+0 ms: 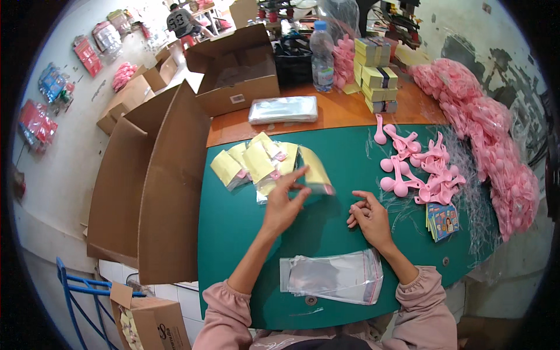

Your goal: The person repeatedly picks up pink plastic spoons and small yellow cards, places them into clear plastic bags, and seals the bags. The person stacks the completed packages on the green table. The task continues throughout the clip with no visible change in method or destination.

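Note:
My left hand (284, 204) is over the green mat (245, 268), fingers spread. Its fingertips are at the edge of a clear packet with a yellow card (315, 166), blurred and tilted; whether they touch it I cannot tell. To the left lies a loose pile of similar yellow-card packets (256, 160), with bits of pink showing in some. My right hand (372, 223) hovers at the middle right, index finger stretched out and the others loosely bent, nothing visible in it. Clear plastic bags (332, 277) lie in a stack close to me.
Pink plastic scoops (431, 169) and a small stack of printed cards (442, 221) lie at the right. Beyond are bagged pink scoops (466, 105), yellow card bundles (376, 76), a water bottle (322, 55) and a bag pack (283, 109). Cardboard boxes (169, 192) border the left.

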### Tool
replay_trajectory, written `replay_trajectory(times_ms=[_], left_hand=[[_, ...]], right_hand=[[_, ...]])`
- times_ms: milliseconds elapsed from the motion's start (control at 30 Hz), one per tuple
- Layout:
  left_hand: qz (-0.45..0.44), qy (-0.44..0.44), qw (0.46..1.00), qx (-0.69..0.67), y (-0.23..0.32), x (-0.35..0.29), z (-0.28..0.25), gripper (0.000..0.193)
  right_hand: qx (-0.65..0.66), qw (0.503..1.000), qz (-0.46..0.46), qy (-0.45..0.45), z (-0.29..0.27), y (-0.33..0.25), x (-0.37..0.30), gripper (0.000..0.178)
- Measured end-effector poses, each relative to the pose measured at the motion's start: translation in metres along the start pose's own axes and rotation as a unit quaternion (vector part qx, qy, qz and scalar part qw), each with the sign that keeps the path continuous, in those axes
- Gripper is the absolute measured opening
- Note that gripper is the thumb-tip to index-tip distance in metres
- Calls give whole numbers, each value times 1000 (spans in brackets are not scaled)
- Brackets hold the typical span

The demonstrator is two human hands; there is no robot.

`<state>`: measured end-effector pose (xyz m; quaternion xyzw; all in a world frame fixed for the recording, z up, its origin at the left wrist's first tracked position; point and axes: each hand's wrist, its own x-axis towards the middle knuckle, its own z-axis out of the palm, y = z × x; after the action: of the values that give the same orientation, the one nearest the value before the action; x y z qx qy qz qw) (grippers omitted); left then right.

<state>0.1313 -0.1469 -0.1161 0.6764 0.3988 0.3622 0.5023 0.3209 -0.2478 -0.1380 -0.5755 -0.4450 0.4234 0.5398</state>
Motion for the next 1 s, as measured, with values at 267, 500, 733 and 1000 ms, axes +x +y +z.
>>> replay_trajectory(times_ms=[267, 500, 733, 1000], left_hand=[[48, 96, 947, 301, 12, -39, -87, 46], [-85, 21, 924, 371, 18, -180, -66, 47], [-92, 105, 860, 491, 2, -191, -49, 50], [-96, 110, 858, 492, -4, -187, -48, 49]], right_hand=[[6, 1000, -19, -18, -11, -2, 3, 25], [-359, 915, -101, 153, -85, -68, -46, 16], [-461, 859, -106, 196, -119, -52, -36, 12], [-636, 750, -149, 100, -102, -26, 15, 30]])
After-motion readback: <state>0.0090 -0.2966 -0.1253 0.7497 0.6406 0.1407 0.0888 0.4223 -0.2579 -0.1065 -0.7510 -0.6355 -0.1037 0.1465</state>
